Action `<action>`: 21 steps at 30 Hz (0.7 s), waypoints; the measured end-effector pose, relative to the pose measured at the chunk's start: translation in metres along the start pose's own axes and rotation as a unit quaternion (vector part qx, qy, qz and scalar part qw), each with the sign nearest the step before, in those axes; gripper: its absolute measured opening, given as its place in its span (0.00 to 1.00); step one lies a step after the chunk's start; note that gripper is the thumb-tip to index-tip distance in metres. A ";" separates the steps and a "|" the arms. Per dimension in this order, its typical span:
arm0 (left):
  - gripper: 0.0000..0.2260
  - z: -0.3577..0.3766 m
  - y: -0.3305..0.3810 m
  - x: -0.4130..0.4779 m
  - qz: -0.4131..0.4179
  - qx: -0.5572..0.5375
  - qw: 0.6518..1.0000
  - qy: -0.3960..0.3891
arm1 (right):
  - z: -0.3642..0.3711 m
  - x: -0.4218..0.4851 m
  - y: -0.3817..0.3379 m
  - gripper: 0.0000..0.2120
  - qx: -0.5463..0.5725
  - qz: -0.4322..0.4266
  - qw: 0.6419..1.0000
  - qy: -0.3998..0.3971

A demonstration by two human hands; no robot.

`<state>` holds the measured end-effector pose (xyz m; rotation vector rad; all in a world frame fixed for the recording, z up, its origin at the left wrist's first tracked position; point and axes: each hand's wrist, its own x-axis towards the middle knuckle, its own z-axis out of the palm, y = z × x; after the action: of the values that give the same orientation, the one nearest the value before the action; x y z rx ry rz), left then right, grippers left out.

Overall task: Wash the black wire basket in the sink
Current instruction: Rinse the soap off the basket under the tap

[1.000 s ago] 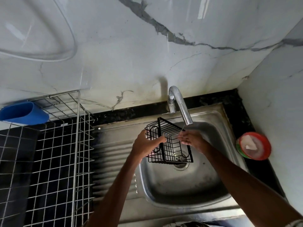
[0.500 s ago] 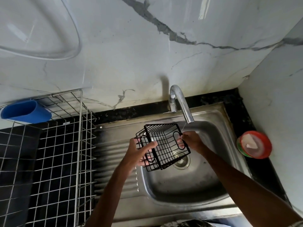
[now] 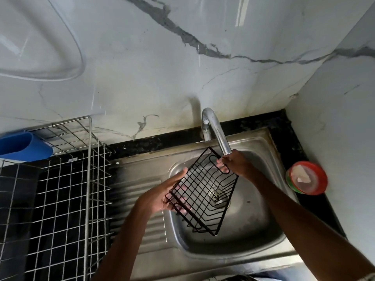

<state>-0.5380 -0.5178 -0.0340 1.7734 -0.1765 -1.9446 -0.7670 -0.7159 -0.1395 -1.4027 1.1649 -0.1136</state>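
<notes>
Basket's been swung round since half a second ago: it used to look boxy and sat lower, now the black wire basket (image 3: 203,191) is tipped so its flat grid faces up at the camera. It runs diagonally from just under the tap down over the sink (image 3: 243,236) bowl, and it's held up in the air, not touching the steel. You can see the drain (image 3: 220,197) right through the wires.

Right grip (image 3: 237,165) has gone up with it and is pinching the little oval loop at the basket's top end, right below the tip of the faucet (image 3: 215,130) spout. Left grip (image 3: 158,197) is on the lower left end, fingers spread out behind the wires, thumb lying along the near edge, so the basket's clamped between them. Can't tell if water's actually running.

Other stuff: silver wire dish rack (image 3: 88,179) off to the left with a blue cup (image 3: 22,147) hooked at its back corner. A round red-rimmed tub (image 3: 306,177) sits on the black table (image 3: 288,138) strip right of the sink, against the marble wall.
</notes>
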 end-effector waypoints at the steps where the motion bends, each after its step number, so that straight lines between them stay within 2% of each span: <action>1: 0.46 0.006 0.006 0.001 -0.022 0.049 0.999 0.001 | 0.003 0.000 -0.001 0.12 -0.012 -0.005 1.000 -0.016; 3: 0.44 0.015 0.014 0.008 -0.036 0.106 0.994 -0.002 | 0.012 0.002 -0.006 0.10 -0.052 -0.011 0.998 -0.040; 5: 0.36 0.022 0.022 0.008 -0.023 0.086 0.996 -0.008 | 0.016 0.005 -0.010 0.08 -0.080 -0.018 0.996 -0.043; 7: 0.34 0.019 0.025 0.009 -0.032 0.076 0.996 -0.029 | 0.016 0.006 -0.014 0.07 -0.099 -0.034 0.994 -0.014; 9: 0.32 0.017 0.027 0.011 -0.048 0.085 0.993 -0.060 | 0.016 0.016 -0.009 0.27 -0.080 -0.021 0.996 0.037; 10: 0.29 0.016 0.027 0.015 -0.053 0.088 0.993 -0.065 | 0.018 0.021 -0.005 0.34 -0.073 -0.020 0.996 0.041; 11: 0.27 0.020 0.028 0.016 -0.060 0.094 0.991 -0.069 | 0.020 0.028 -0.002 0.34 -0.067 -0.035 0.997 0.021; 14: 0.25 0.033 0.029 0.016 -0.037 0.092 0.992 -0.072 | 0.021 0.023 -0.027 0.17 -0.039 -0.071 0.996 -0.042; 17: 0.25 0.031 0.020 0.025 0.003 0.080 0.995 -0.054 | 0.004 0.008 -0.025 0.08 0.039 -0.002 0.998 -0.050; 18: 0.25 0.029 0.017 0.027 0.006 0.073 0.996 -0.054 | -0.003 0.002 -0.021 0.06 0.042 -0.009 0.998 -0.051; 21: 0.28 0.026 0.010 0.031 0.009 0.079 0.995 -0.056 | -0.021 -0.015 0.001 0.15 -0.001 -0.044 0.996 -0.078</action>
<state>-0.5608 -0.5459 -0.0542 1.7548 -0.3931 -2.0678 -0.7887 -0.7199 -0.1272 -1.4389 0.9754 -0.0649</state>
